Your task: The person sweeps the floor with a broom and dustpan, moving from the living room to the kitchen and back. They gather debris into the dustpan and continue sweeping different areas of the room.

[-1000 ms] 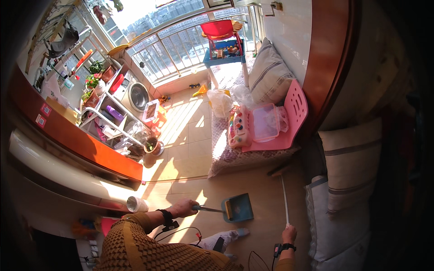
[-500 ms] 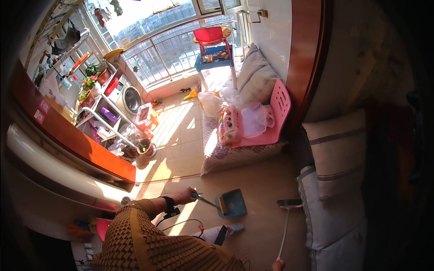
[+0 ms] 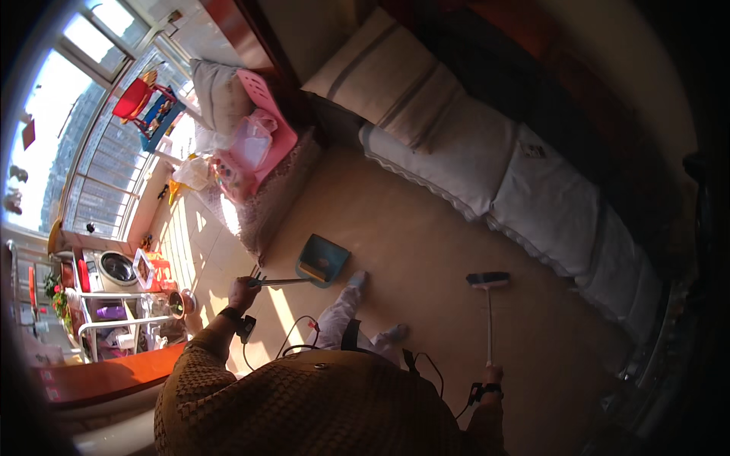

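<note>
My left hand is closed round the handle of a blue-green dustpan. The pan hangs or rests just ahead of my feet; I cannot tell if it touches the floor. A tan strip lies along the pan's edge near the handle. Out to the right, my right hand grips the white stick of a broom. Its dark, wide head points away from me, over the tiled floor.
A sofa with pale covers runs along the right, a striped cushion at its far end. Far left stand a quilted bed-like seat with a pink chair, a washing machine and a white shelf rack. A cable hangs by my legs.
My view has turned to the right, so the window and balcony have shifted left and more sofa shows. Broom and right forearm are now more fully in sight. Both hands keep their holds.
</note>
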Action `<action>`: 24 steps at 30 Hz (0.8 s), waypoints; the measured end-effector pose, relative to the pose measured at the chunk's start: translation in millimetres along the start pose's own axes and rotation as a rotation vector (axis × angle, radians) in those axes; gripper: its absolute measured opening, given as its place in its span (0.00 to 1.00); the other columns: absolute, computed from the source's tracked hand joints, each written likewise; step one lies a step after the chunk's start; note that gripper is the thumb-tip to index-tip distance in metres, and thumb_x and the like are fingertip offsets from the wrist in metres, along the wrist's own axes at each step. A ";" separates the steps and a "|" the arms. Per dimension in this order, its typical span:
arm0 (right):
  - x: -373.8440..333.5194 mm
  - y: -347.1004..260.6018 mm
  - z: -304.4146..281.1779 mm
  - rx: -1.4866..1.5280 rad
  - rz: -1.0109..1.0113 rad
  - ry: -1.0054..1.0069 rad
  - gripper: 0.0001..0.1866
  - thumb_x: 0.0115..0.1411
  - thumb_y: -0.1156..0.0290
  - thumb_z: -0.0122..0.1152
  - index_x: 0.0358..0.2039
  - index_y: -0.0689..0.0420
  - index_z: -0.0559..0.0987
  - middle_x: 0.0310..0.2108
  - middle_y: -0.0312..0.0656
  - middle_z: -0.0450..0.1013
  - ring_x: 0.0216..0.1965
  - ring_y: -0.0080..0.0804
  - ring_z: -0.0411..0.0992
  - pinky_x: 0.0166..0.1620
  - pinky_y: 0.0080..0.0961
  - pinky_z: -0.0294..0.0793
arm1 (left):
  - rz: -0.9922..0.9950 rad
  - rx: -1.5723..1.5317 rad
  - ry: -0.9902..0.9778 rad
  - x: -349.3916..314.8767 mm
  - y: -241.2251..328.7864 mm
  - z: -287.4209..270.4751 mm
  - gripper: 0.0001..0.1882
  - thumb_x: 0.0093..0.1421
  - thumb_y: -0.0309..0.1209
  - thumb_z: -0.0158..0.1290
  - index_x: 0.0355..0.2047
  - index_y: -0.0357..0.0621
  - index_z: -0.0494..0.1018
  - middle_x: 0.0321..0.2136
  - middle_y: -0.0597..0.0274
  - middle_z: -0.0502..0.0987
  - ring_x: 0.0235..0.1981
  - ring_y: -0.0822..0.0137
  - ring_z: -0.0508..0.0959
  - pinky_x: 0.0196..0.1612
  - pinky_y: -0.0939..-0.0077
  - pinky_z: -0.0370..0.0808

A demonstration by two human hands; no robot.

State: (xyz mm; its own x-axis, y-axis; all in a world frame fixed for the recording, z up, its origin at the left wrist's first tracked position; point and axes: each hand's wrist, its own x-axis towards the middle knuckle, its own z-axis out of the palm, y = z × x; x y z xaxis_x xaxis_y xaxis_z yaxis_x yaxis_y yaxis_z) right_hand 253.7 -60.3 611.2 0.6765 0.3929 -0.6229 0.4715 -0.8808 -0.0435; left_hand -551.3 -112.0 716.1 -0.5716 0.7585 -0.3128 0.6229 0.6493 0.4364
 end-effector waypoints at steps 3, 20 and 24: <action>-29.3 64.9 -27.8 -0.091 -0.137 0.077 0.24 0.70 0.61 0.47 0.32 0.72 0.79 0.29 0.58 0.78 0.28 0.53 0.78 0.31 0.44 0.78 | 0.066 -0.007 -0.047 -2.1 3.2 13.3 0.10 0.51 0.31 0.62 0.28 0.34 0.80 0.20 0.57 0.80 0.22 0.68 0.78 0.28 0.69 0.73; -78.7 211.1 -30.0 -0.356 -0.462 0.064 0.10 0.64 0.61 0.55 0.36 0.52 0.80 0.30 0.46 0.80 0.34 0.47 0.79 0.38 0.43 0.79 | 0.187 0.071 -0.026 -30.0 73.8 57.5 0.16 0.55 0.37 0.60 0.23 0.33 0.78 0.18 0.52 0.77 0.18 0.64 0.73 0.25 0.65 0.71; -58.7 255.6 -57.8 -0.335 -0.195 0.037 0.10 0.64 0.63 0.55 0.38 0.50 0.83 0.33 0.45 0.81 0.37 0.46 0.80 0.42 0.42 0.80 | -0.007 -0.231 -0.105 -46.5 124.6 61.6 0.11 0.55 0.33 0.59 0.23 0.37 0.75 0.12 0.67 0.64 0.05 0.72 0.59 0.09 0.71 0.55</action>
State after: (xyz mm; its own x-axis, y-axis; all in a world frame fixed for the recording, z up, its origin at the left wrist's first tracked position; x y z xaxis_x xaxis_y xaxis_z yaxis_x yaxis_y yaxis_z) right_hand 367.1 -293.2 681.8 0.5727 0.5594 -0.5993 0.7479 -0.6559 0.1024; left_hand -414.3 -63.0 733.1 -0.5089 0.7637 -0.3972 0.4739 0.6337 0.6114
